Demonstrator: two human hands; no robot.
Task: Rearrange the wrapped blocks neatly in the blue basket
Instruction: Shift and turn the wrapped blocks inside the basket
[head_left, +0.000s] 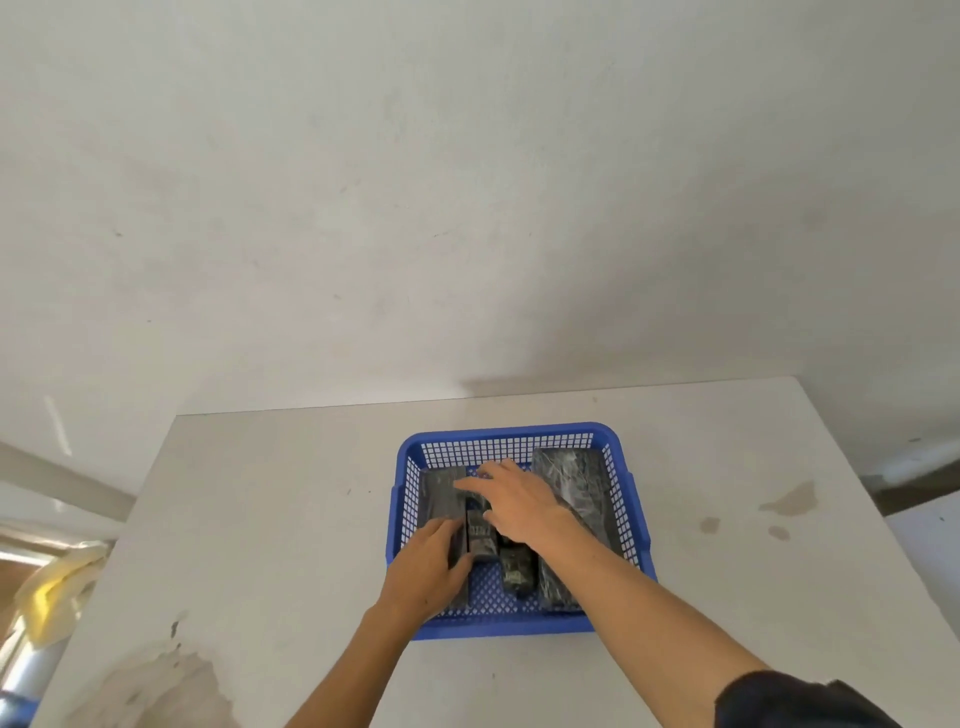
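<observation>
Both hands were inside the blue basket (511, 435): the left hand (428, 566) gripped a wrapped block (441, 493), the right hand (519, 501) lay open over the middle blocks (517, 569).

My hands (511, 501) covering the middle wrapped blocks (480, 540), their grip unclear, yellow cloth (52, 592) cut off at left edge

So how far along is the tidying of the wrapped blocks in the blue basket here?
Roughly midway. Done: a large wrapped block lies flat along the right side of the blue basket. In hand: the left hand rests on the left block, while the right hand reaches over the middle. Left: the small blocks in the centre sit unevenly with bare mesh around them.
</observation>
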